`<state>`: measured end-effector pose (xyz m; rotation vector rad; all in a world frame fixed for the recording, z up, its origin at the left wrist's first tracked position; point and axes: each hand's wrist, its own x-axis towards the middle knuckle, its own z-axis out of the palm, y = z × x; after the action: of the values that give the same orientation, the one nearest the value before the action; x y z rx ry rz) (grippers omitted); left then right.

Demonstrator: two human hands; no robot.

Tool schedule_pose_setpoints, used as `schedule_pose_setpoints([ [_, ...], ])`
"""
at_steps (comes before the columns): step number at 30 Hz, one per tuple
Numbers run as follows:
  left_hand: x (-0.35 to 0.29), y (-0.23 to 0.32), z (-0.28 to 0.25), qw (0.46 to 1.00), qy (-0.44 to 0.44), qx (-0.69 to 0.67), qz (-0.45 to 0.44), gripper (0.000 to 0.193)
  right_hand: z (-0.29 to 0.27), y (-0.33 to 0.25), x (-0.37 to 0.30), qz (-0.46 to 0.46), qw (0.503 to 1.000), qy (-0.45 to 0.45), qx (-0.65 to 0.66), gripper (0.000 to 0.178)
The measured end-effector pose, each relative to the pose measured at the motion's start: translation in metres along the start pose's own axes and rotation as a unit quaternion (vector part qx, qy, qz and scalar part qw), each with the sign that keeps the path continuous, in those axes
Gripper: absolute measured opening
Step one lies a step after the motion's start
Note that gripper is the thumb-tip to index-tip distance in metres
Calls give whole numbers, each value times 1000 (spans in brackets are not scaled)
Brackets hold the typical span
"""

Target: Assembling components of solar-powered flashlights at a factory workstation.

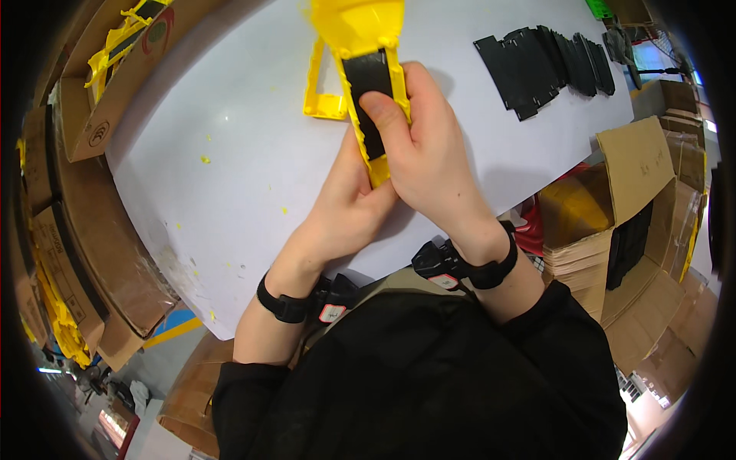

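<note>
Both hands hold a yellow plastic frame (404, 92) with a black panel (368, 77) set in its opening. My right hand (429, 146) wraps its right side, the thumb pressed flat on the black panel. Lower down, my left hand (349, 195) grips the near end, its fingers partly hidden behind the piece. The frame's wide far end is cut off by the upper edge of the picture. Just left of it, another yellow frame (326, 106) lies on the white table (238, 153). A fanned row of black panels (521, 69) rests at the far right.
A cardboard box (115, 100) with yellow parts stands along the table's left edge. More cartons (100, 222) sit below it. On the right is an opened cardboard box (579, 253) with raised flaps. Small yellow scraps (205, 159) are scattered on the tabletop.
</note>
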<state>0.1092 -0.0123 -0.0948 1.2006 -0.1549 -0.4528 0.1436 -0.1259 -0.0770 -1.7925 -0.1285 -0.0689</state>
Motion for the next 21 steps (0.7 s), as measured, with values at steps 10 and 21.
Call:
schedule_pose_setpoints([
  [10,0,6,6,997,21,-38,-66,29,-11,-2,0,-6,999,21,34,21],
  [21,-3,6,-2,991,61,-114,-38,42,-22,5,7,71,946,-26,314,29],
])
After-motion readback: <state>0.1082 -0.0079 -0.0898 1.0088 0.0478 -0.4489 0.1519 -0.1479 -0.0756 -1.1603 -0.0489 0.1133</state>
